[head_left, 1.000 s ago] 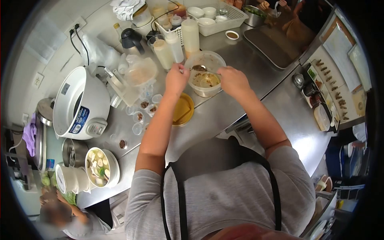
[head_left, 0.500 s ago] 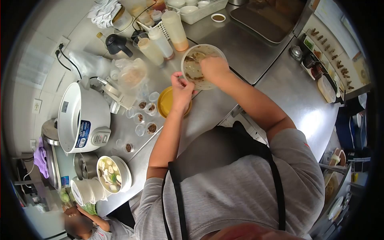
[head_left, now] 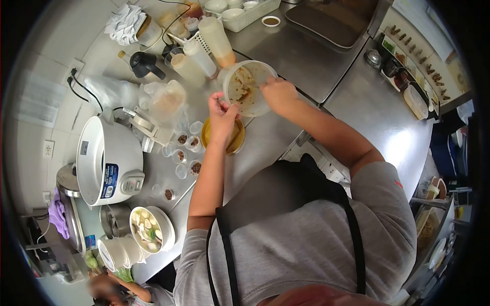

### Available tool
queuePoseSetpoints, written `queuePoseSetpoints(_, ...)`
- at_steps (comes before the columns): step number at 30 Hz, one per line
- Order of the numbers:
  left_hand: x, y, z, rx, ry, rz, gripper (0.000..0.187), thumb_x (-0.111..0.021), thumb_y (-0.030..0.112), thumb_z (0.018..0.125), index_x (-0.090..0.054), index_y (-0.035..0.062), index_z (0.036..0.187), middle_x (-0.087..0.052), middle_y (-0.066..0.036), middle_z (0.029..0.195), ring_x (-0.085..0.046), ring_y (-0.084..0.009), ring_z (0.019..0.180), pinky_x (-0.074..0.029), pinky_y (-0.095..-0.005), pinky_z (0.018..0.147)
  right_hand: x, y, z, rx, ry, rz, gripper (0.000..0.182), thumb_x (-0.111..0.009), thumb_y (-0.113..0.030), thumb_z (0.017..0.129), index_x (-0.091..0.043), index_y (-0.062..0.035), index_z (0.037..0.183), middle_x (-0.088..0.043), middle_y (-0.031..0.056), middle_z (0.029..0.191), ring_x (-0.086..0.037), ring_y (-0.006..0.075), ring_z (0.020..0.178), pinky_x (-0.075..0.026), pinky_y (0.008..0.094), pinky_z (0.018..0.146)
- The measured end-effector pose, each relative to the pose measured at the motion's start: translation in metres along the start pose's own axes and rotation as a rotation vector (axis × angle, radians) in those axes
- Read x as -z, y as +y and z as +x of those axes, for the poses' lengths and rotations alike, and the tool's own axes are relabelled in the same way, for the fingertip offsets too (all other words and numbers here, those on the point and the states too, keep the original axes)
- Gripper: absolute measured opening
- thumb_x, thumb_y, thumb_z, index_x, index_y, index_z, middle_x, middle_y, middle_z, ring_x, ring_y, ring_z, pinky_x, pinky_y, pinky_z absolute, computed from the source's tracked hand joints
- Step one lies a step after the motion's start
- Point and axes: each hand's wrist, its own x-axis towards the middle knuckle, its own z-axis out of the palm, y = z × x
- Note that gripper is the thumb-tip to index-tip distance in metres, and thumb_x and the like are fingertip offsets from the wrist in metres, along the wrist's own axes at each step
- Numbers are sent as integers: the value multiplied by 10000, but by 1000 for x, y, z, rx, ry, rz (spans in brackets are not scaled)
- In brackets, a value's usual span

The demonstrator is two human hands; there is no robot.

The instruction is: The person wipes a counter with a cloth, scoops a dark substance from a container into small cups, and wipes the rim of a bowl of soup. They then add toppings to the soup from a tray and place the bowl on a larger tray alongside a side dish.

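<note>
A round translucent plastic tub is tilted over the steel counter, its inner wall smeared with brown sauce and bits. My left hand grips the tub's near left side, fingers curled around it. Inside the rim, my right hand is closed on a thin utensil, seemingly a spoon; its lower end is hard to make out in the sauce. Below my left hand lies a yellow round lid or shallow dish, partly covered by the wrist. Small clear cups, several with dark flakes, stand left of my forearm.
Squeeze bottles stand just beyond the tub. To the left are a large white rice cooker, a bowl of soup and stacked white tubs. A dark tray lies at the back. Another person's arm shows lower left.
The tub has tipped, so more of its sauce-streaked inside shows. My right hand has shifted slightly right and down, toward the rim. The whole view has moved a little.
</note>
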Motion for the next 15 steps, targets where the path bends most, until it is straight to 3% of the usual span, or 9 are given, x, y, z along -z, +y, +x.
queuePoseSetpoints(3,-4,-1,-2,-38,-60,82,415,-555,3,736,-316,100,1061,-384,-3,746,-451,-82,618,-463,-235,539,-1,-4,7,151,269,84,165,-528,-121,677,-601,-90,822,-552,95,843,-561,239,803,-469,351,648)
queuePoseSetpoints(6,-2,-1,-1,-56,-72,105,419,-559,10,741,-312,100,1068,-395,-8,743,-464,-89,621,-467,-243,550,-13,-3,7,311,219,20,164,-535,-123,668,-606,-88,811,-554,89,840,-559,230,806,-462,348,642)
queuePoseSetpoints(13,-2,1,-2,-91,-93,197,420,-568,15,736,-318,89,1065,-383,-8,744,-458,-87,628,-462,-230,537,9,9,17,177,85,-191,143,-533,-110,663,-591,-76,789,-544,75,814,-563,224,801,-460,342,640)
queuePoseSetpoints(15,-4,0,-1,-92,-81,188,426,-578,1,714,-328,82,1049,-355,3,727,-405,-70,600,-399,-203,500,-7,10,24,208,52,-192,137,-544,-123,671,-611,-77,782,-558,86,820,-576,236,785,-464,357,635)
